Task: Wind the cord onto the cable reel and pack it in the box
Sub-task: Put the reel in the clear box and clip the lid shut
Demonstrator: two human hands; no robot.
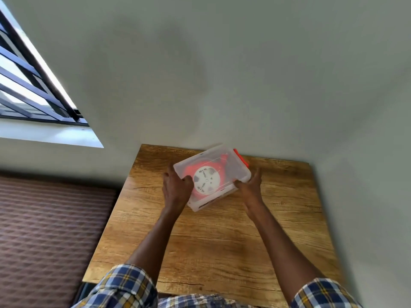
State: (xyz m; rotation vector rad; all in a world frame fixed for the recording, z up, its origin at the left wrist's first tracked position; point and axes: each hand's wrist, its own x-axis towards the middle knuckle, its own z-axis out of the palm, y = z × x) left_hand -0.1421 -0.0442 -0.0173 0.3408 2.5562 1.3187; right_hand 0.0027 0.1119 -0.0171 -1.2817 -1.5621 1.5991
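A clear plastic box (235, 165) with a lid and an orange-red latch (241, 160) stands on the wooden table (222, 236) near the wall. Inside it lies the cable reel (206, 182), orange with a white round face, seen through the lid. My left hand (176, 187) grips the box's left side, thumb on the lid. My right hand (250, 187) holds the right side, thumb on the lid's edge and fingers stretched along the wall of the box.
A grey wall rises right behind the table. A barred window (33, 85) is at the upper left. A brown patterned mattress or mat (51, 230) lies left of the table. My checked sleeves fill the bottom edge.
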